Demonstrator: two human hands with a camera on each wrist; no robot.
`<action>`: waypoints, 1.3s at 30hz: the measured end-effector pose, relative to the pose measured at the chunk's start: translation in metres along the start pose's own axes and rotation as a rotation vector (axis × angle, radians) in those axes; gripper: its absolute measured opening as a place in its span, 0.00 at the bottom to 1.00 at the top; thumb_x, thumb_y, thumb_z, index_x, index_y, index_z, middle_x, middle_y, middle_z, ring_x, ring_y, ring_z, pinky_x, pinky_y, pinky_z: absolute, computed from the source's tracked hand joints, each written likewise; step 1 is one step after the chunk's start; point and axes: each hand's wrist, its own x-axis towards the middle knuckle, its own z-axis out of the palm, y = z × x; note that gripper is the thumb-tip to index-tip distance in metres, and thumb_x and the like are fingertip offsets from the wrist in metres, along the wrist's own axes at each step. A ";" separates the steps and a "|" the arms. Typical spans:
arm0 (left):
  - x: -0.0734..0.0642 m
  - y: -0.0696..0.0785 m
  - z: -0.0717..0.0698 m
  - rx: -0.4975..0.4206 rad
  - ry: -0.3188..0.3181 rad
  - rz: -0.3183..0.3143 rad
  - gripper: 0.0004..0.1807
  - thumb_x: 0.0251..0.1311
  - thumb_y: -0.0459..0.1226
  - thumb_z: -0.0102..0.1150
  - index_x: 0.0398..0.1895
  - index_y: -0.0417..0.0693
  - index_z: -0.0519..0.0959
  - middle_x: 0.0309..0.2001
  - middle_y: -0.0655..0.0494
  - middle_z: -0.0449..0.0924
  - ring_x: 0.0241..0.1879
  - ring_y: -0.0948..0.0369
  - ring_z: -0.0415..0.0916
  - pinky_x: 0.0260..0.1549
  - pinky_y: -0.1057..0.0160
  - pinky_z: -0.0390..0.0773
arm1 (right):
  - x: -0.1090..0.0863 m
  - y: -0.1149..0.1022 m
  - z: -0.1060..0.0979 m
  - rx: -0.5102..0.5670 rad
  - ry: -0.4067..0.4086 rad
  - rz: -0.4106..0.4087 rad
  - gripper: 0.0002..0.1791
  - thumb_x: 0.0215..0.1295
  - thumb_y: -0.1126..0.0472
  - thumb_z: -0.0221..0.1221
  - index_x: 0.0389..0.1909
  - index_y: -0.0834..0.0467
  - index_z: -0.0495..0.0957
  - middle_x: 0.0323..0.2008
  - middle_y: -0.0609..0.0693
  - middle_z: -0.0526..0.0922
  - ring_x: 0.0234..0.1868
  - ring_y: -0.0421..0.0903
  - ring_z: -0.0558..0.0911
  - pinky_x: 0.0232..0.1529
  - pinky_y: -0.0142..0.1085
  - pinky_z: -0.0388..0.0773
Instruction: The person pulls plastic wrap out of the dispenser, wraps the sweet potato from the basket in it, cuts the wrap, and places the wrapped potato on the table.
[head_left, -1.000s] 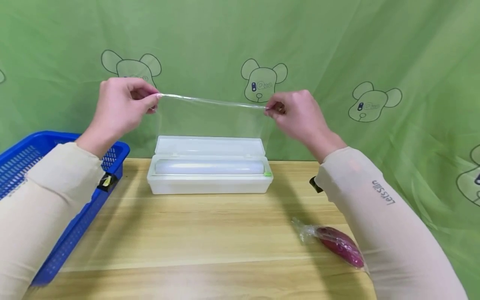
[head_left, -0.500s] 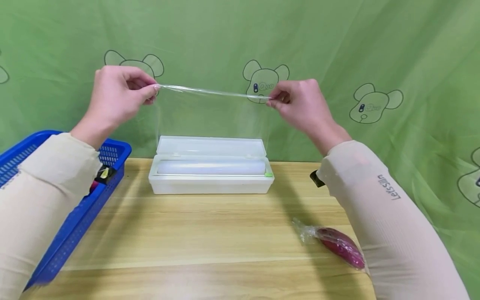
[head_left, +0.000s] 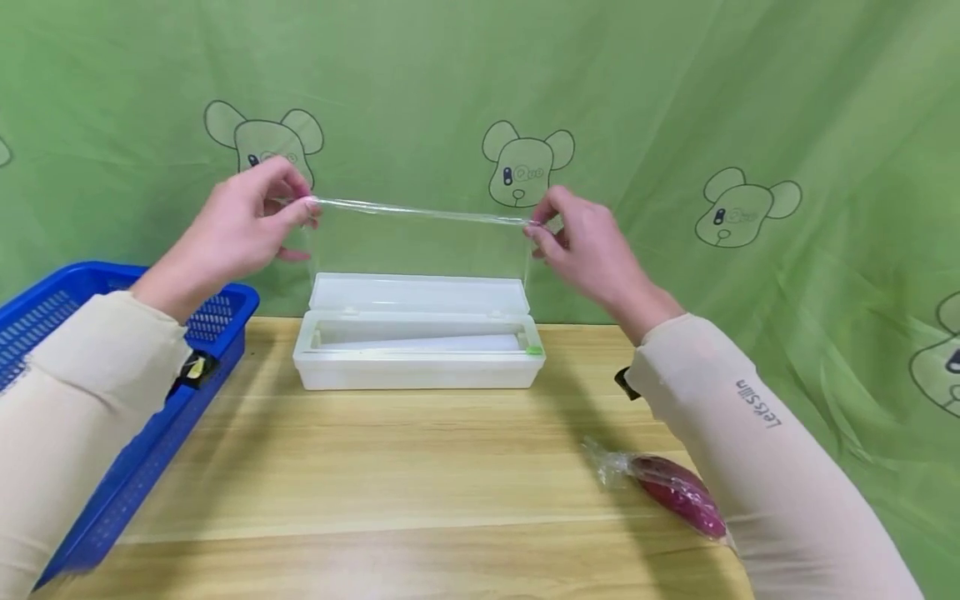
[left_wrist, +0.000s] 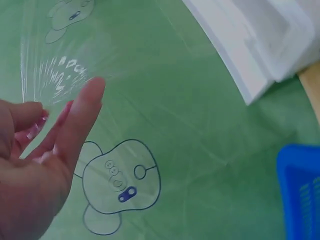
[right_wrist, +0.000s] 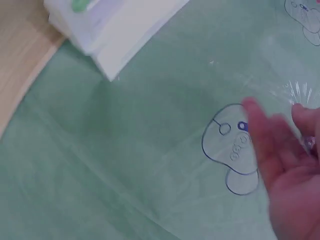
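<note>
- The white box (head_left: 420, 375) is standing on the table (head_left: 360, 475) with its long side facing the person; perhaps this is letting both hands work evenly above it.
- The left hand (head_left: 240, 221), above the left end of the box, is pinching one corner of the clear film (head_left: 420, 212) between thumb and finger, while a lower finger is standing apart.
- The right hand (head_left: 588, 246), above the right end of the box, is pinching the other corner in a similar way.
- The film's gathered top edge is running between them above the box; I judge that the wide grip is keeping the sheet spread, so it is not sticking to itself. In the left wrist view, fine folds are fanning from the pinch.
- The lid (head_left: 420, 293) is leaning open at the back of the box, probably giving the film a free way out.
- The roll (head_left: 450, 343) is lying inside the box, seemingly aslant, its right end looking higher; maybe the film is pulling on it.
- The blue basket (head_left: 246, 308) is standing left of the box, and the wrapped purple item (head_left: 678, 496) is lying in front and right of it, so the space directly before the box is staying free for handling.
</note>
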 end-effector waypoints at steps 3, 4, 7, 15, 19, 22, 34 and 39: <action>0.000 -0.002 0.001 -0.137 -0.096 -0.025 0.10 0.85 0.45 0.45 0.58 0.51 0.65 0.67 0.43 0.74 0.67 0.48 0.78 0.44 0.55 0.93 | -0.001 -0.001 0.006 0.144 -0.041 0.173 0.08 0.84 0.60 0.54 0.54 0.60 0.68 0.65 0.57 0.74 0.51 0.56 0.88 0.46 0.41 0.92; -0.001 -0.002 0.001 -0.173 -0.125 -0.027 0.10 0.86 0.46 0.43 0.57 0.52 0.64 0.69 0.43 0.72 0.69 0.46 0.77 0.45 0.53 0.93 | -0.001 0.000 0.008 0.196 -0.047 0.211 0.08 0.85 0.59 0.52 0.54 0.59 0.67 0.67 0.58 0.71 0.51 0.58 0.88 0.46 0.41 0.92; -0.001 -0.003 0.003 -0.231 -0.198 -0.029 0.10 0.87 0.49 0.36 0.56 0.56 0.59 0.73 0.41 0.68 0.72 0.43 0.75 0.52 0.49 0.91 | -0.003 0.002 0.012 0.394 -0.075 0.292 0.08 0.87 0.57 0.49 0.54 0.57 0.64 0.74 0.58 0.64 0.55 0.62 0.88 0.50 0.41 0.92; -0.003 -0.013 0.007 -0.139 -0.247 0.016 0.16 0.87 0.52 0.32 0.56 0.50 0.57 0.69 0.32 0.76 0.72 0.40 0.76 0.76 0.43 0.72 | -0.008 0.016 0.021 0.601 -0.099 0.241 0.05 0.86 0.62 0.49 0.52 0.60 0.65 0.69 0.62 0.79 0.69 0.55 0.82 0.71 0.39 0.81; -0.012 -0.022 0.011 0.033 -0.209 0.093 0.19 0.87 0.53 0.33 0.56 0.47 0.61 0.70 0.38 0.80 0.71 0.40 0.75 0.67 0.40 0.79 | -0.014 0.020 0.025 0.462 -0.099 0.179 0.06 0.83 0.60 0.55 0.50 0.59 0.70 0.63 0.59 0.84 0.65 0.53 0.82 0.71 0.45 0.80; -0.021 -0.027 0.015 0.171 -0.180 0.159 0.17 0.87 0.51 0.35 0.55 0.49 0.66 0.68 0.44 0.82 0.60 0.43 0.79 0.49 0.44 0.76 | -0.019 0.022 0.029 0.399 -0.116 0.125 0.06 0.81 0.62 0.59 0.46 0.59 0.73 0.66 0.59 0.84 0.74 0.52 0.77 0.76 0.47 0.76; -0.037 -0.038 0.017 0.503 -0.158 0.496 0.09 0.82 0.36 0.50 0.37 0.51 0.72 0.77 0.43 0.73 0.84 0.42 0.59 0.60 0.42 0.79 | -0.036 0.031 0.038 -0.029 -0.014 -0.306 0.10 0.72 0.73 0.62 0.34 0.57 0.75 0.77 0.52 0.75 0.82 0.58 0.67 0.26 0.31 0.80; -0.035 -0.037 0.014 0.507 -0.114 0.538 0.12 0.81 0.34 0.50 0.33 0.53 0.69 0.75 0.46 0.75 0.84 0.44 0.58 0.48 0.46 0.75 | -0.036 0.031 0.036 -0.084 0.017 -0.411 0.13 0.67 0.79 0.60 0.32 0.59 0.74 0.77 0.56 0.74 0.87 0.64 0.54 0.47 0.41 0.88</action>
